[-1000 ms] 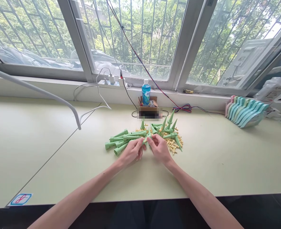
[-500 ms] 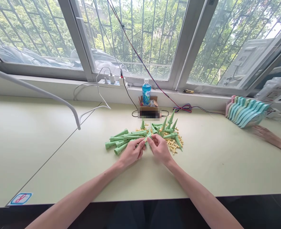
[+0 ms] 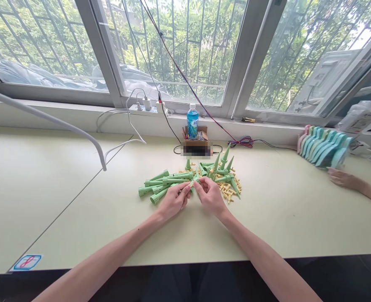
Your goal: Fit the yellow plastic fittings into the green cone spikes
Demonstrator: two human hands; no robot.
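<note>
Green plastic cone-shaped spike is held just above the pale green surface, between both hands and at the near edge of the heap of parts. The left hand has its grip closed around the wider end of this spike. The right hand pinches the other end with thumb and forefinger. I judge the step in hand to be a fine joining or adjusting at the end of the spike, with the two hands working against each other. What comes after calls, in my opinion, for a steady left grip and a small, exact movement of the right fingertips, because the piece is thin and light.

Behind the hands, more green spikes lie on their sides to the left. Others stand upright to the right, among small cream-yellow plastic pieces.

Several points are hard to make out. The fingers cover the place where the hands meet, so I cannot tell if the right hand also holds one of the cream pieces. The label of the brown cardboard box, under the blue drink bottle, is blurred. At the right edge another person's hand rests near a row of pastel plastic pieces; the arm is cut off by the frame.
</note>
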